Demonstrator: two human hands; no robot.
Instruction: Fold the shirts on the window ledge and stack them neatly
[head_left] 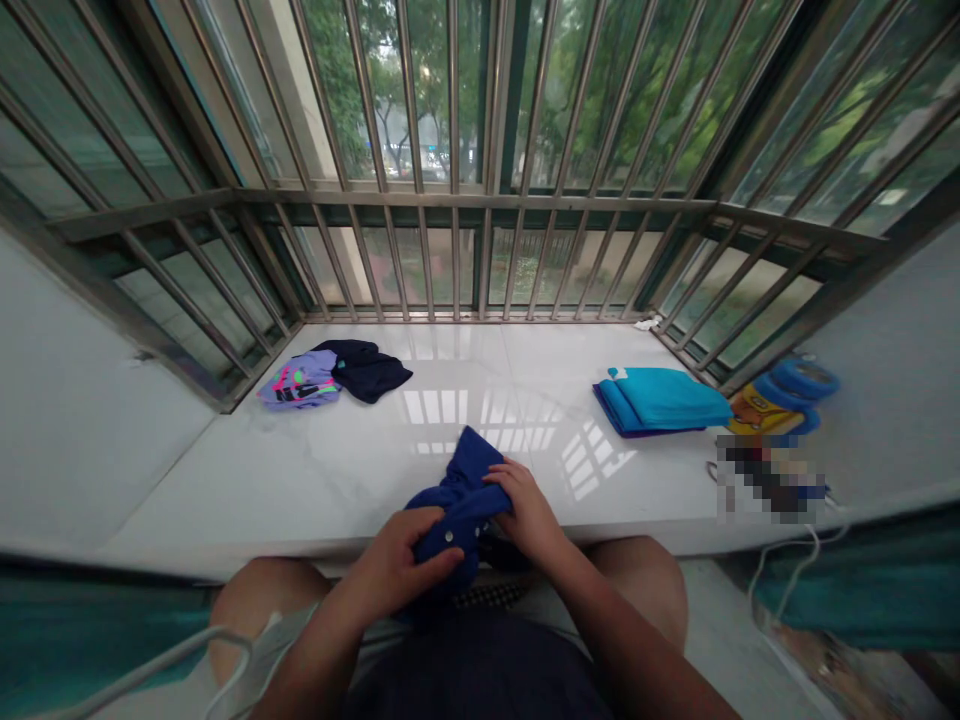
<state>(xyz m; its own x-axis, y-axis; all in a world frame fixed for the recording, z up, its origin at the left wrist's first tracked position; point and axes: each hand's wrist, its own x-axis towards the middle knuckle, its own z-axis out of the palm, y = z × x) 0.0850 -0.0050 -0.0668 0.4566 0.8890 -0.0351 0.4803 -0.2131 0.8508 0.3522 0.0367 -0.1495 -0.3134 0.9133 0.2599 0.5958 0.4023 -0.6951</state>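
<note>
My hands hold a dark blue garment [459,510] with round metal snap buttons, bunched above my lap at the near edge of a white marble sill [225,480]. My left hand [401,565] grips it around the button strip. My right hand [525,510] pinches the cloth higher up, and the top of the garment rises between my hands. Further along the sill, a lilac printed garment [300,380] lies crumpled against a navy garment [367,368]. A folded turquoise cloth [660,400] rests on purple cloth at the right, out of reach of both hands.
Steel window bars [480,240] and a glass pane run along the far side of the sill. A blue ring-shaped item and a yellow printed package [761,412] stand at the right end, by a pixelated patch [769,480]. A white hanger [150,670] lies at lower left.
</note>
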